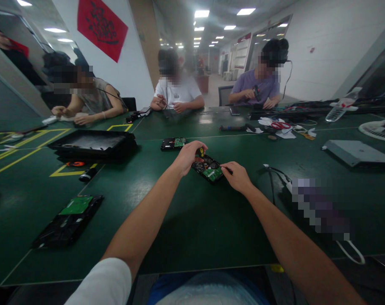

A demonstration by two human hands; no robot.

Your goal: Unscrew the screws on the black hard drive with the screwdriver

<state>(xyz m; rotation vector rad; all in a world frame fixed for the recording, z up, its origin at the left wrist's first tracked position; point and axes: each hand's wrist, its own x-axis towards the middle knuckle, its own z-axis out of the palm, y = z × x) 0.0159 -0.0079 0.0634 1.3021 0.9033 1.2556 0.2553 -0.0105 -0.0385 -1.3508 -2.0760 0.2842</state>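
Observation:
A black hard drive with a green circuit board (213, 173) lies on the green table in front of me. My left hand (190, 157) reaches over its far left side, fingers closed around a yellow-and-black screwdriver (202, 151). The screwdriver's tip is hidden by the hand and the drive. At the drive's right edge, my right hand (237, 176) pinches the casing between thumb and fingers. Just beyond my left hand sits a second drive with a green board (179, 142). A larger black unit with a green board (77, 205) rests at the near left.
A black tray (92, 142) stands at the left, near an orange-and-black tool (75, 164) and a black cylinder (88, 174). To the right are a cable (272, 182), a grey metal box (359, 152) and a plastic bottle (338, 108). Several people sit across the table.

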